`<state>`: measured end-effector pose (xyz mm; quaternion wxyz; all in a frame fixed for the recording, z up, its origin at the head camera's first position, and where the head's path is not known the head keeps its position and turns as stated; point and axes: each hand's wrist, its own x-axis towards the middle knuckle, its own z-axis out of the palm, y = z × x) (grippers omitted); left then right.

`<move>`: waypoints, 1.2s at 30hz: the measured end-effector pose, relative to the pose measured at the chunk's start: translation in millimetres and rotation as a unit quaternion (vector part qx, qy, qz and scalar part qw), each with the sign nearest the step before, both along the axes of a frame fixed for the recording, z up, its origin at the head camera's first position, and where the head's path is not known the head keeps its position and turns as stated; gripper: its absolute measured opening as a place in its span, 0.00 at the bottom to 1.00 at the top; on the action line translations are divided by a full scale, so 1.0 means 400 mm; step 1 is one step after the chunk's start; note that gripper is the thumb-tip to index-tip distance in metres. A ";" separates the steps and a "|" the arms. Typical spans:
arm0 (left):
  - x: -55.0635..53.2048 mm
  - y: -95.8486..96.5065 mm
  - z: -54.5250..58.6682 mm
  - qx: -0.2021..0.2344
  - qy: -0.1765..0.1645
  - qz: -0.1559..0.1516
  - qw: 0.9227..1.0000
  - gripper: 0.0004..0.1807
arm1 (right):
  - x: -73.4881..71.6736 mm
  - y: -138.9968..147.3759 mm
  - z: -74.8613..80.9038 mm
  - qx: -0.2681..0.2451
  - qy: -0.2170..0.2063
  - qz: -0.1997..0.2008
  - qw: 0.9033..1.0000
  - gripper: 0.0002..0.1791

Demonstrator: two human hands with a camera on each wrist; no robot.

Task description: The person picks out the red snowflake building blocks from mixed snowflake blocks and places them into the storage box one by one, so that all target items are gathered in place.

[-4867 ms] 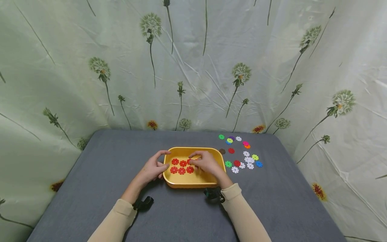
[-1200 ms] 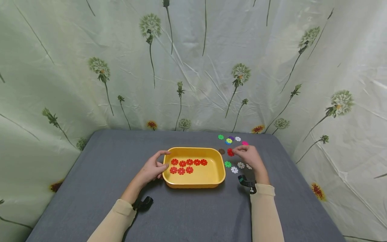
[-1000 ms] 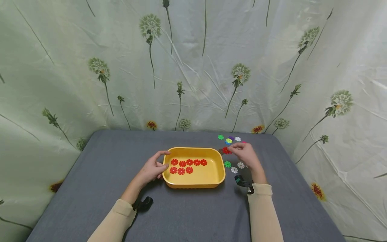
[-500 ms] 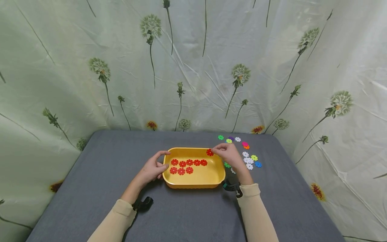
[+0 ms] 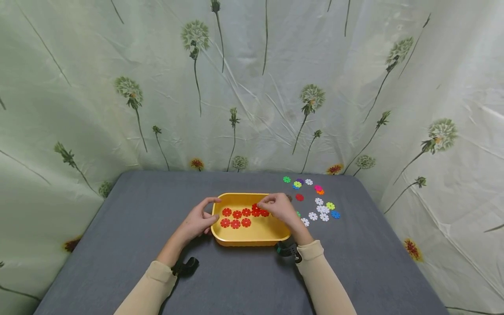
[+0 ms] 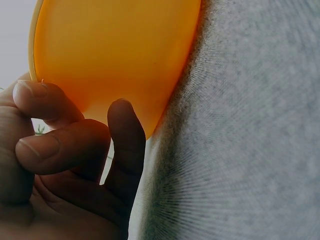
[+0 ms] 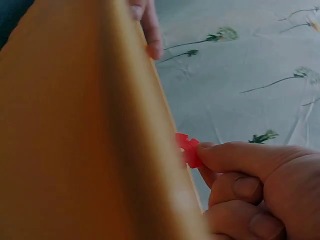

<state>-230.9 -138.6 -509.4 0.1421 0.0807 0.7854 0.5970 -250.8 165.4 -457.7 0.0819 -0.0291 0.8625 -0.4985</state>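
My right hand (image 5: 279,209) pinches a red flower-shaped disc (image 5: 255,207) between thumb and fingertips, over the tray's far right part. In the right wrist view that disc (image 7: 189,150) shows just past the blurred tray wall. Inside the yellow tray (image 5: 248,243) lie several matching red discs (image 5: 235,224) in two rows; the held one overlaps the back row's right end. At the left end, my left hand (image 5: 198,218) grips the tray, index finger and thumb at the rim. The left wrist view shows its curled fingers (image 6: 65,145) against the tray's outer wall (image 6: 130,55).
Right of the tray, loose flower discs lie scattered on the grey table (image 5: 157,197): several white ones (image 5: 323,210), a blue one (image 5: 335,215), a green one (image 5: 286,179), a red one (image 5: 299,197) and others. A dandelion-patterned curtain (image 5: 252,87) hangs behind.
My right hand has taken a red disc from the table and carried it left over the tray. Before that, red discs were added to the back row. The left hand stays on the tray.
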 end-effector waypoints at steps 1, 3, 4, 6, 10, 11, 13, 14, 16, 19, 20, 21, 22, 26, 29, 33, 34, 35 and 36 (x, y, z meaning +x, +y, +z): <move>0.000 0.000 -0.001 0.001 0.000 0.000 1.000 0.29 | 0.001 -0.003 -0.005 0.007 -0.001 0.004 1.000 0.09; 0.001 -0.001 -0.002 0.001 0.001 -0.002 1.000 0.29 | 0.001 -0.007 -0.015 0.024 0.003 0.013 1.000 0.09; 0.001 -0.001 -0.002 0.002 0.001 -0.002 1.000 0.29 | 0.001 -0.009 -0.019 0.033 0.005 0.016 0.999 0.09; 0.002 -0.001 -0.001 0.005 0.001 -0.004 1.000 0.29 | 0.000 -0.011 -0.028 0.047 0.013 0.025 0.998 0.09; 0.002 -0.001 -0.001 0.007 0.001 -0.005 1.000 0.29 | -0.004 -0.014 -0.042 0.080 0.024 0.043 0.996 0.09; 0.002 -0.001 -0.001 0.007 0.001 -0.004 1.000 0.29 | -0.005 -0.015 -0.044 0.088 0.024 0.049 0.995 0.08; 0.002 -0.001 0.000 0.005 0.000 -0.003 1.000 0.29 | -0.004 -0.015 -0.046 0.103 0.022 0.060 0.993 0.08; 0.001 -0.001 0.000 0.004 0.000 -0.002 1.000 0.29 | -0.003 -0.016 -0.047 0.111 0.024 0.065 0.991 0.08; 0.001 0.000 0.000 0.003 -0.001 0.000 1.000 0.29 | -0.001 -0.017 -0.047 0.122 0.022 0.071 0.990 0.08; 0.000 0.001 0.000 0.003 -0.002 0.001 1.000 0.29 | 0.001 -0.020 -0.049 0.141 0.030 0.071 0.987 0.08; 0.000 0.001 0.000 0.003 -0.001 0.002 1.000 0.28 | 0.002 -0.021 -0.050 0.150 0.036 0.069 0.986 0.09; 0.000 0.001 0.000 0.002 -0.001 0.002 1.000 0.28 | 0.002 -0.022 -0.052 0.159 0.039 0.068 0.984 0.09; 0.000 0.000 0.000 0.002 -0.001 0.003 1.000 0.28 | 0.002 -0.023 -0.053 0.169 0.046 0.067 0.982 0.09; 0.000 0.001 -0.001 0.000 -0.001 0.003 1.000 0.29 | 0.006 -0.026 -0.054 0.201 0.073 0.065 0.975 0.09; 0.000 0.001 0.000 0.000 -0.001 0.003 1.000 0.29 | 0.009 -0.028 -0.051 0.206 0.079 0.064 0.973 0.08; 0.000 0.002 0.000 -0.002 -0.002 0.002 1.000 0.29 | 0.008 -0.030 -0.053 0.202 0.078 0.061 0.974 0.10; 0.000 0.002 0.000 -0.001 -0.002 0.002 1.000 0.29 | 0.007 -0.030 -0.054 0.202 0.081 0.060 0.974 0.10; 0.000 0.002 0.001 -0.001 -0.002 0.002 1.000 0.29 | 0.006 -0.030 -0.055 0.200 0.082 0.059 0.975 0.10; 0.001 0.002 0.001 0.000 -0.002 0.002 1.000 0.29 | 0.006 -0.029 -0.055 0.197 0.081 0.058 0.975 0.10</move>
